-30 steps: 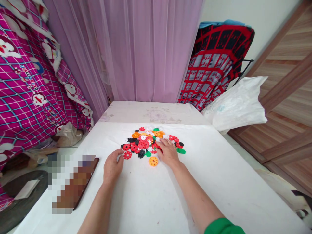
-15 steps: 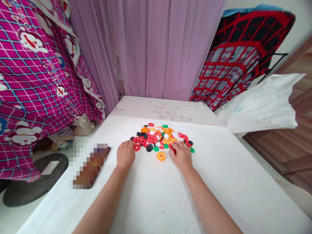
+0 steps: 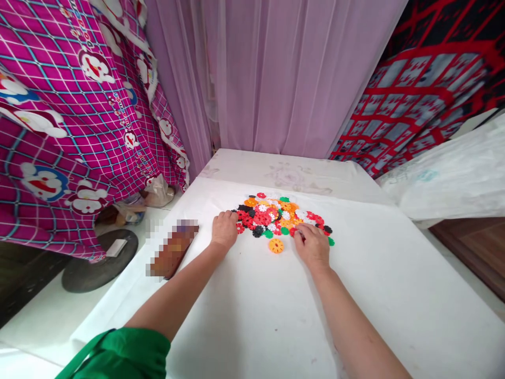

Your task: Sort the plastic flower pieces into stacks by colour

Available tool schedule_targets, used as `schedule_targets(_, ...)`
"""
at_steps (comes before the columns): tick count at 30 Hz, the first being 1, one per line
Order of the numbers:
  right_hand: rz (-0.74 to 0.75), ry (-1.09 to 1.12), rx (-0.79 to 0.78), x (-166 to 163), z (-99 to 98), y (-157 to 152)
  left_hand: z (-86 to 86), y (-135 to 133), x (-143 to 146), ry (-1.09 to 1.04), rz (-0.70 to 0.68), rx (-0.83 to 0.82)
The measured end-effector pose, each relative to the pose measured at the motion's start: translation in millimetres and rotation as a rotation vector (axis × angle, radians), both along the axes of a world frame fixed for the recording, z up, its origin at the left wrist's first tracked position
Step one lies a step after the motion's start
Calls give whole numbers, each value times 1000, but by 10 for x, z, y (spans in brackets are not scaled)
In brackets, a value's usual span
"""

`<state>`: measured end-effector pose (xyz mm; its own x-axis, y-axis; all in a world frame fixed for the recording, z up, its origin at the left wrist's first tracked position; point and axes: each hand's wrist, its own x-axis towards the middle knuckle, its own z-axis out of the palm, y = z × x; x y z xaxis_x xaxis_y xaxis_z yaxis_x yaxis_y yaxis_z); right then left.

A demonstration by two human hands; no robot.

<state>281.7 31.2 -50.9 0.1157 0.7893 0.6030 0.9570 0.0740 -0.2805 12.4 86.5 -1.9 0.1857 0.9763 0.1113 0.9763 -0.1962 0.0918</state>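
A loose pile of flower-shaped plastic discs (image 3: pixel 262 217) in red, orange, black, white and green lies on the white-covered table (image 3: pixel 252 310). At the pile's left edge, my left hand (image 3: pixel 224 229) has its fingers curled together against the outer discs; what is under them is hidden. My right hand (image 3: pixel 313 245) is at the right front of the pile, its thumb and fingers bent inward around a small dark gap. Red shows right beside those fingertips, but what they hold is unclear. A single orange disc (image 3: pixel 276 246) lies apart in front of the pile, between both hands.
A phone with a blurred screen (image 3: pixel 175 251) lies on the table's left side. A white plastic bag (image 3: pixel 442 168) hangs over the right edge. Pink patterned cloth (image 3: pixel 98 131) drapes at left, and a purple curtain (image 3: pixel 276 79) hangs behind the table.
The view has shifted left and tilted down, so everything sits further right and a green sleeve shows. Both hands stay by the pile; the right fingers have curled slightly more.
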Motion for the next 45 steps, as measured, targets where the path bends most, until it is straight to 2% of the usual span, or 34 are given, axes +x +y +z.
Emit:
schedule_targets(6, -76, -8, -37, 78, -43, 113, 14, 29, -18, -42, 11, -2)
schedule_targets(12, -206, -26, -42, 104, -30, 140, -8, 54, -128, -173, 74, 47)
schedule_targets(20, -248, -14, -149, -10, 144, 153, -135, 128, -250, -434, 112, 144)
schedule_targets(28, -304, -17, -341, -77, 343, 236, -211, 176, -306, -512, 118, 121)
schedule_targets(30, -284, 3, -355, -54, 361, 245, -205, 175, -307, -516, 125, 112)
schedule_targets(33, -211, 88, -260, -44, 377, 173, -196, 170, -302, -528, 127, 110)
schedule_targets(36, -35, 199, -129, -134, 398, -16, -194, 163, -293, -544, 129, 115)
schedule_targets(40, 214, 224, -105, -364, 406, -283, -205, 147, -288, -569, 138, 126)
schedule_targets(45, 265, 145, -114, -501, 374, -372, -238, 118, -301, -617, 123, 152)
